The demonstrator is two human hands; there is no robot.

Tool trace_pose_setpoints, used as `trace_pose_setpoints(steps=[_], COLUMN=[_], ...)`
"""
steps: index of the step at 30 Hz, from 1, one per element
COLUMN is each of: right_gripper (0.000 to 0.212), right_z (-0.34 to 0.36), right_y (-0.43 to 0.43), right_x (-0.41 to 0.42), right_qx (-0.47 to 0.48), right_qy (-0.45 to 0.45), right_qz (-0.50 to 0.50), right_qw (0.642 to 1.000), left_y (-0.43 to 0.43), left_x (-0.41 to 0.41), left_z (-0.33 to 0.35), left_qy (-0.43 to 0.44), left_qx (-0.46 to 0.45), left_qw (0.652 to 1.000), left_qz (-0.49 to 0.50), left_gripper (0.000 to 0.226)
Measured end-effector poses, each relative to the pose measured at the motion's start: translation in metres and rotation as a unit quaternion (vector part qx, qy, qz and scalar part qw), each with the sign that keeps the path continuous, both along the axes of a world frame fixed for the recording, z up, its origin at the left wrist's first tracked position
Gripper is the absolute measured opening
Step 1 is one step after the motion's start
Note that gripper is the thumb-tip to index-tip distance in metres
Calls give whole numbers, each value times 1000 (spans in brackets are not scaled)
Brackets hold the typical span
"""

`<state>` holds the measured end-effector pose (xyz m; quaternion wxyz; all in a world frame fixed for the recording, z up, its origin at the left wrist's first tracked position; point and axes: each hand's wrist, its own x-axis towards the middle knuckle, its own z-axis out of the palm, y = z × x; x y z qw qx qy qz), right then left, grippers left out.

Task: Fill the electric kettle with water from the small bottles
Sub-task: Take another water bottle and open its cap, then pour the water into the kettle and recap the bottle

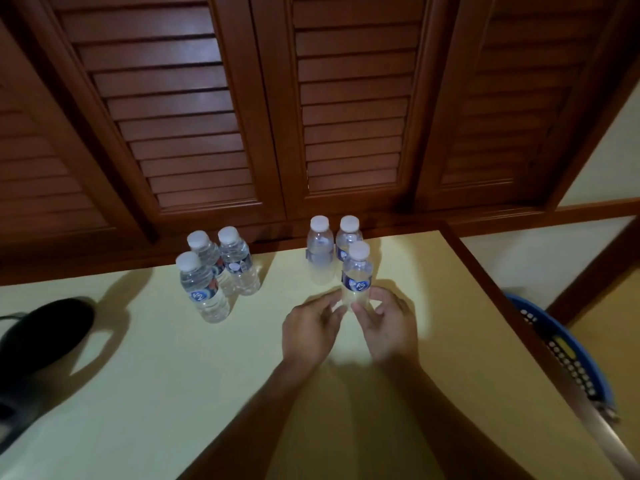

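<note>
A: Where are the bottles?

B: There are six, all upright on the tabletop [173, 375], all with white caps on. A group of three [204, 289] stands left of the centre of the frame. The other three stand at the centre: a pair [320, 254] at the back edge of the tabletop, and the front bottle [357, 271] just below them.

A: And the hands?

B: Both are at the base of the front bottle. The left hand [310, 330] is on its left side and the right hand [389, 329] on its right, with the fingers loosely curved toward it. The fingertips are blurred, so I cannot tell if they grasp the bottle or only come near it.

A: Do you see the kettle?

B: The kettle [45, 334] is black, at the left edge of the frame and partly cut off, well apart from the hands.

A: What else?

B: Brown louvred doors [173, 116] fill the upper part of the frame. A blue basket [568, 351] is at the right, below the tabletop edge.
</note>
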<state>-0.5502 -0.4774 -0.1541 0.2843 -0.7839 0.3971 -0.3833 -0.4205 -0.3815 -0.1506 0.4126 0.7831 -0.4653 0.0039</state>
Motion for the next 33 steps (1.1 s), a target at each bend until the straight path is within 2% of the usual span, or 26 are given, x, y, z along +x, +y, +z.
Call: trace_pose_setpoints(steps=[8,17,22,25,29,33], right_gripper=[35,34,41,30,16,15], right_z=[1,2,4,7,12,21], right_y=[-6,-4,7,25,49,75], right_x=[4,4,-3,-13,-7,29], right_qx=[-38,-49,-63,-107,-165,-114], right_qy=[4,23,32,-16,-29,-18], right_qz=[2,3,-34,-54,33,151], right_qw=[999,999,997,993,985,982], left_y=[0,1,31,78,135,168], left_x=[1,0,-10,-6,17,46], left_z=[4,-1,-5,-9,-5,3], left_qy=[-87,-116,-147,-146,-180,-159], left_qx=[2,33,85,95,119,212], left_qw=[996,992,985,983,968,949], left_qz=[-28,-29,0,56,131,170], left_gripper=[41,37,44,48,53,75])
